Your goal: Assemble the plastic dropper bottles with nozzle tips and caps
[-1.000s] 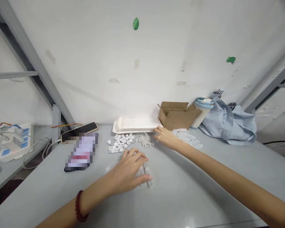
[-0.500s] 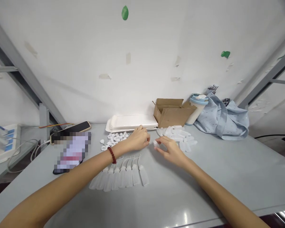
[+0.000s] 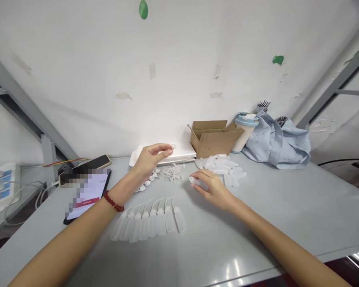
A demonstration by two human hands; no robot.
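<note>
My left hand [image 3: 154, 159] is raised over the stack of white cards, pinching a small clear piece [image 3: 173, 146] between thumb and fingertips. Just above the table, my right hand [image 3: 211, 187] grips a small translucent bottle [image 3: 194, 180], its end facing left; most of the bottle is hidden by the fingers. Loose white caps [image 3: 148, 183] lie partly under my left wrist. Beside them is a tangle of thin white straps [image 3: 172, 172]. Nearer to me stands out a row of several translucent bottles [image 3: 152, 225] with caps and straps, lying flat.
More translucent bottles [image 3: 224, 167] are heaped behind my right hand. An open cardboard box [image 3: 215, 143], a cup with a blue lid [image 3: 245, 131] and a light blue bag [image 3: 281, 143] line the wall. Two phones [image 3: 101, 161] and a power strip [image 3: 4, 183] are at left.
My left hand has moved up and left, away from my right hand, with the clear piece in its fingertips. The straps have come into view. My right hand keeps its grip.
</note>
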